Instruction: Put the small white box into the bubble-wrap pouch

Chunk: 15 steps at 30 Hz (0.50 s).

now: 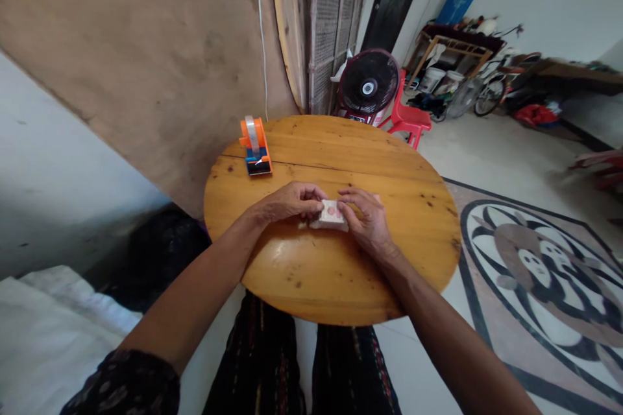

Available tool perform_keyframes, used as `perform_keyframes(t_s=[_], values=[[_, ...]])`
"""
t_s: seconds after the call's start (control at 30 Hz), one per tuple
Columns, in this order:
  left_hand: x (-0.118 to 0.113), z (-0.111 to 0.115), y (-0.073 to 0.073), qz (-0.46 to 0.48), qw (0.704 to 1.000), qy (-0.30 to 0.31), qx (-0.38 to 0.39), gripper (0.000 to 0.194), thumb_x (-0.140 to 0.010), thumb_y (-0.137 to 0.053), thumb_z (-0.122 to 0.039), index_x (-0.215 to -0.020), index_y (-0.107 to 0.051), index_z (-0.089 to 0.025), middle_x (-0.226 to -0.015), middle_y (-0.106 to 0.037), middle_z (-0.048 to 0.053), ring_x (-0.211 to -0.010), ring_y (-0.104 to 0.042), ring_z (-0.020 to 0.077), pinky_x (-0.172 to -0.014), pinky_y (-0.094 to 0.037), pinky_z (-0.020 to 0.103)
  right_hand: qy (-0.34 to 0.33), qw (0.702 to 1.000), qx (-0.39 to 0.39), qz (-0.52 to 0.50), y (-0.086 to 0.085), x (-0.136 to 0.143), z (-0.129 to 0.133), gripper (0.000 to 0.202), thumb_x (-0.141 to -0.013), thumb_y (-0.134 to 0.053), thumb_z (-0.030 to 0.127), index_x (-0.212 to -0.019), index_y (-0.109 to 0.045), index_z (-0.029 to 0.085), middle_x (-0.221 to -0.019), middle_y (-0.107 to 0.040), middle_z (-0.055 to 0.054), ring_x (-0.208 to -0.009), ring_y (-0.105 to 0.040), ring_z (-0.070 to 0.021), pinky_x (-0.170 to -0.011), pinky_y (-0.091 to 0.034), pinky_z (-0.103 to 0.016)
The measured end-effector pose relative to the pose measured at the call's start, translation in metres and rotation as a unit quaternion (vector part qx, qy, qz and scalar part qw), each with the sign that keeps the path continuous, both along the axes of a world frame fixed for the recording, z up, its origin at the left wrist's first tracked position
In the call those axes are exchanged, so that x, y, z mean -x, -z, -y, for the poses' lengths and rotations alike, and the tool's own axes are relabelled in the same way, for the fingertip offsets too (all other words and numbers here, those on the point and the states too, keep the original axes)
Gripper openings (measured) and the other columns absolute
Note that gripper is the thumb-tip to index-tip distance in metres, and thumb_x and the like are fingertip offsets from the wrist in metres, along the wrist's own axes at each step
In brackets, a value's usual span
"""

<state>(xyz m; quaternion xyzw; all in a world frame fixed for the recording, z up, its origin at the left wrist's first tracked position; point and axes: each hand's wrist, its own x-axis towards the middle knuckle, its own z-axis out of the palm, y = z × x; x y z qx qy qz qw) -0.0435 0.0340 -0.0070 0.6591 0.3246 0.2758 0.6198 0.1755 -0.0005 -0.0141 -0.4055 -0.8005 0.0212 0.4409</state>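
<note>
Between my hands, on the round wooden table (311,272), is a small white block-like packet (331,210) with a pinkish round mark on top. Pale, crinkled wrapping seems to show along its near side. My left hand (296,200) grips the packet's left end with curled fingers and thumb. At the other end, my right hand (365,214) pinches it with the thumb and bent fingers. A bit of something pink peeks out behind the right hand, too covered to name. An orange and blue tape dispenser (256,146) with a roll of clear tape stands at the table's far left.
Behind the table are a dark round fan (368,84) and a red plastic chair (409,115). A large brown board (170,45) leans along the left side. Black bags (168,246) and white sacks (53,331) lie at lower left. A panda-patterned floor (545,266) spreads to the right.
</note>
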Motion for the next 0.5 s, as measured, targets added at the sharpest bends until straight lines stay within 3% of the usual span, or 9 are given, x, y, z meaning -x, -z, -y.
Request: perform_keyframes(t_s=[0.5], values=[[-0.0014, 0.0003, -0.0025, -0.015, 1.000, 0.009, -0.018, 0.039, -0.077, -0.069, -0.038, -0.105, -0.061, -0.012, -0.068, -0.064, -0.001, -0.056, -0.056, 0.0091, -0.055, -0.042, 0.021, -0.015, 0.997, 0.068, -0.037, -0.0013, 0.0008, 0.0030, 0.011, -0.090, -0.056, 0.025, -0.087, -0.067, 0.023, -0.104, -0.072, -0.007, -0.098, -0.066, -0.0219, -0.087, -0.048, -0.041]])
